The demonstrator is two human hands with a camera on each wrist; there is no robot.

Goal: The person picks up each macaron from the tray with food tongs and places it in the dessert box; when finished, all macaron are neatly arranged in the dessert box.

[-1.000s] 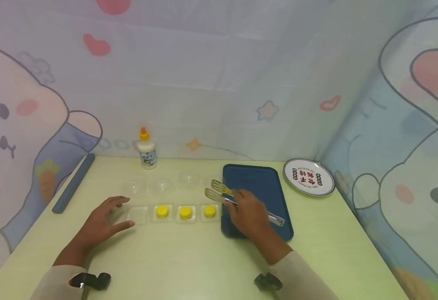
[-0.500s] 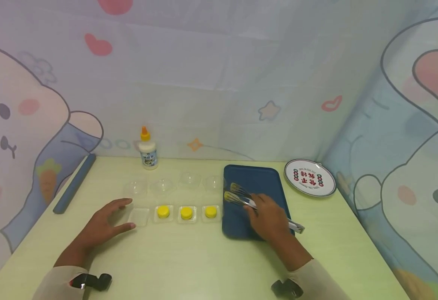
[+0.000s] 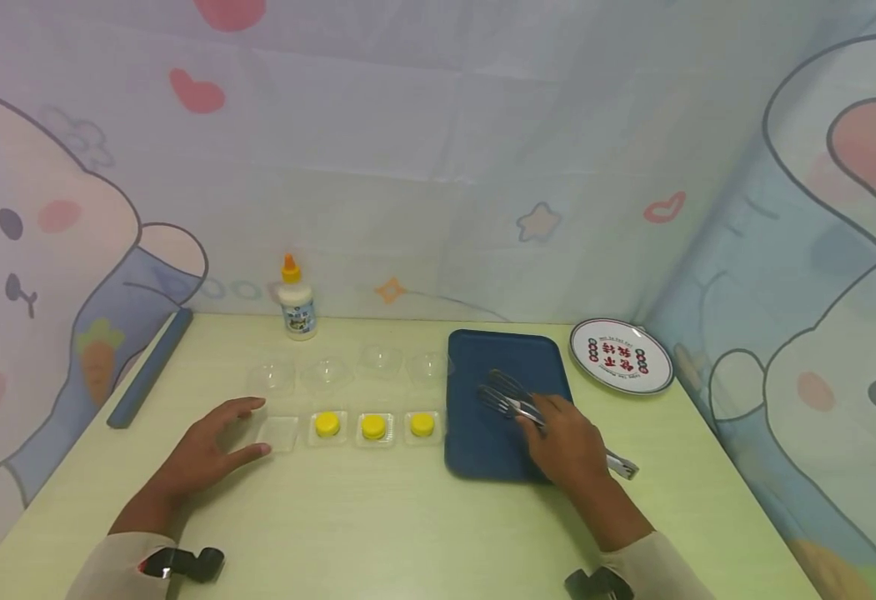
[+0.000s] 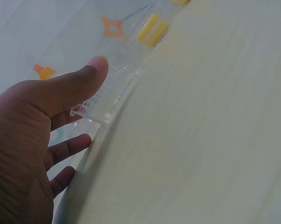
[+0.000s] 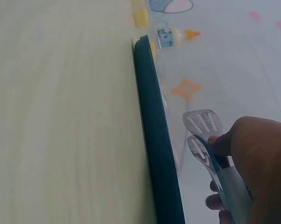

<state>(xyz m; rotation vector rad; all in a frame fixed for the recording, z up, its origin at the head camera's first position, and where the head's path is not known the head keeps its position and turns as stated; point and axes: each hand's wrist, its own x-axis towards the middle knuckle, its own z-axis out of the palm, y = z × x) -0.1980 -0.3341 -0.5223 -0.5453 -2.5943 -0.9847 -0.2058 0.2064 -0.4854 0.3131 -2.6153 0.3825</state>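
In the head view my right hand (image 3: 573, 446) grips metal serving tongs (image 3: 511, 406) over the blue tray (image 3: 475, 450); their slotted tips (image 5: 205, 122) stand slightly apart with nothing between them. My left hand (image 3: 201, 450) lies relaxed at the left, thumb and fingers spread beside a bare clear plastic base (image 3: 278, 434). In the left wrist view that base (image 4: 105, 100) is at the thumb; whether they touch I cannot tell. To its right, a yellow round piece (image 3: 327, 423), a second yellow piece (image 3: 373, 427) and a third yellow piece (image 3: 422, 424) each sit on a clear square base.
Behind the bases stands a row of clear domed lids, among them a left lid (image 3: 271, 377) and a right lid (image 3: 430, 365). A glue bottle (image 3: 298, 304) is at the back. A printed plate (image 3: 621, 356) lies right of the tray, a blue-grey bar (image 3: 148, 367) far left.
My right hand has moved right with the tongs, away from the rightmost yellow piece and over the tray. The left hand and the yellow pieces have stayed in place.
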